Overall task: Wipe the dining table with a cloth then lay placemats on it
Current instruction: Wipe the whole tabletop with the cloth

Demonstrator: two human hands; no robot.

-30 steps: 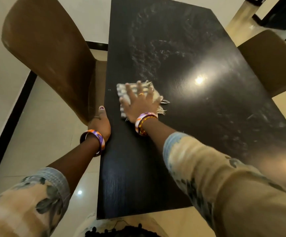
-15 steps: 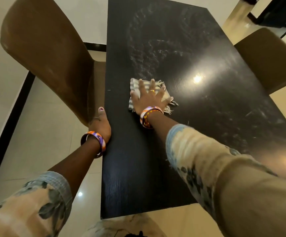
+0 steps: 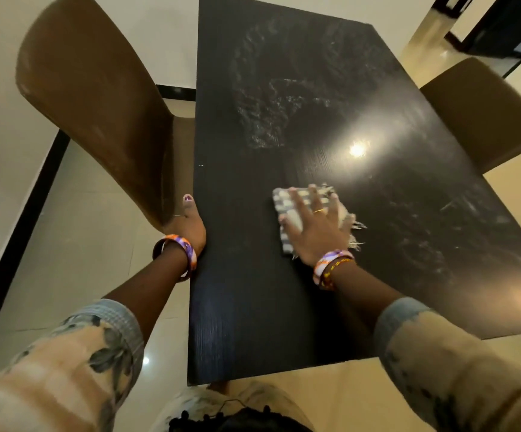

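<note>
A black rectangular dining table (image 3: 253,307) fills the middle of the view, with wet wipe streaks on its far half and right side. A striped, fringed cloth (image 3: 282,205) lies flat near the table's middle. My right hand (image 3: 313,227) presses on it with fingers spread and straight. My left hand (image 3: 190,224) rests on the table's left edge; its thumb lies along the edge and its fingers are hidden below the tabletop. No placemats are in view.
A brown chair (image 3: 97,104) stands close against the table's left side, just beyond my left hand. A second brown chair (image 3: 483,110) sits at the right side. Pale tiled floor (image 3: 75,244) surrounds the table.
My right hand has slid the cloth to the right and nearer to me across the table. My left hand has stayed on the left edge.
</note>
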